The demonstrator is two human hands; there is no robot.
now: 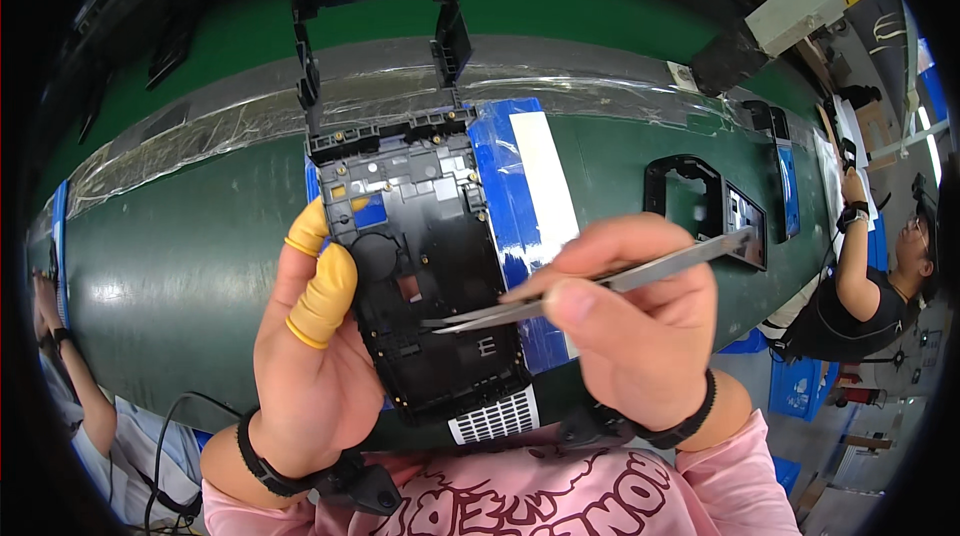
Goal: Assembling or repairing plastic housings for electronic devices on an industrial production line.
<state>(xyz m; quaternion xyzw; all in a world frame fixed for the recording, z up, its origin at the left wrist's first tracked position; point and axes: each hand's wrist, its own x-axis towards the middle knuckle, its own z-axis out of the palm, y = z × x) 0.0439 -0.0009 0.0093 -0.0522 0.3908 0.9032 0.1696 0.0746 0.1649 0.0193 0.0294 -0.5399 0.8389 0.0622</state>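
The person's left hand [315, 356] is wrapped around the left side of a black plastic frame [425, 266], a flat moulded part with a round recess, small gold-coloured screw points and a looped handle-like section rising from its top. The hand is closed on it, the thumb and a finger wearing yellow finger cots [322, 296] pressed against the frame's left edge. The frame is held up off the green tabletop [180, 256], roughly over its near edge and about midway along it, tilted slightly so its top leans away.

The right hand [635, 321] is pinched shut on a pair of metal tweezers [590, 286], thumb and fingers bunched around the middle of the shaft. The tweezer tips point left and rest at the centre of the frame, just right of the round recess; whether they grip anything there is too small to tell. Both wrists carry black wrist straps [690, 426].

Behind the frame, a blue and white sheet [535, 186] lies on the tabletop. Further to the right along the tabletop sits another black frame [700, 201], well apart from the hands. A strip of clear film [200, 136] runs along the far side. Other people sit at the left and right ends of the tabletop, one person's arm [850, 266] reaching in at the right.
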